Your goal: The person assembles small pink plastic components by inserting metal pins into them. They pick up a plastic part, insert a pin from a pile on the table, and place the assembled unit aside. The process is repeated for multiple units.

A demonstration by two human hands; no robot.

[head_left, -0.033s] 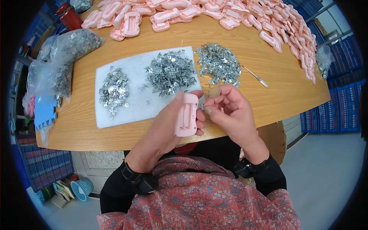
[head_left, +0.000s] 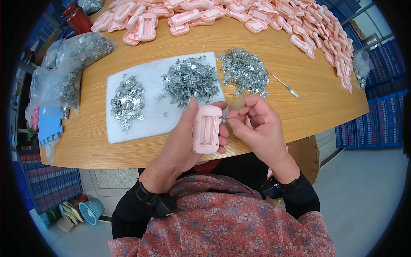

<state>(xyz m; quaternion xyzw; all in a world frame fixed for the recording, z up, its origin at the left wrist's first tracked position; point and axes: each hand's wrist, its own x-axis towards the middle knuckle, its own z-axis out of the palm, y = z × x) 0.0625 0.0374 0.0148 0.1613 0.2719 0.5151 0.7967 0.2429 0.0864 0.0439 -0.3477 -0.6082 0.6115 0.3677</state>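
Observation:
My left hand (head_left: 180, 139) is wrapped round a pale pink plastic casing (head_left: 208, 129), its long battery recess facing up. The thumb lies along the casing's left side, and fingertips show at its right edge. At the upper right edge of the casing, my right hand (head_left: 263, 130) pinches a small metal spring contact (head_left: 223, 119) between thumb and index finger. A tan cover (head_left: 238, 102) is on one of my right fingertips. Whether the spring touches the casing I cannot tell.
On a white foam sheet (head_left: 150, 66) lie two piles of metal contacts (head_left: 190, 81); another metal pile (head_left: 244, 70) is beside it. A screwdriver (head_left: 286, 85) rests to the right. Many pink casings (head_left: 257, 17) cover the table's far side. Plastic bags of metal parts (head_left: 85, 49) stand left.
The pink casing has shifted slightly left and turned to face up more. My left thumb has moved left off its top corner. The right hand stays nearly still with the spring contact.

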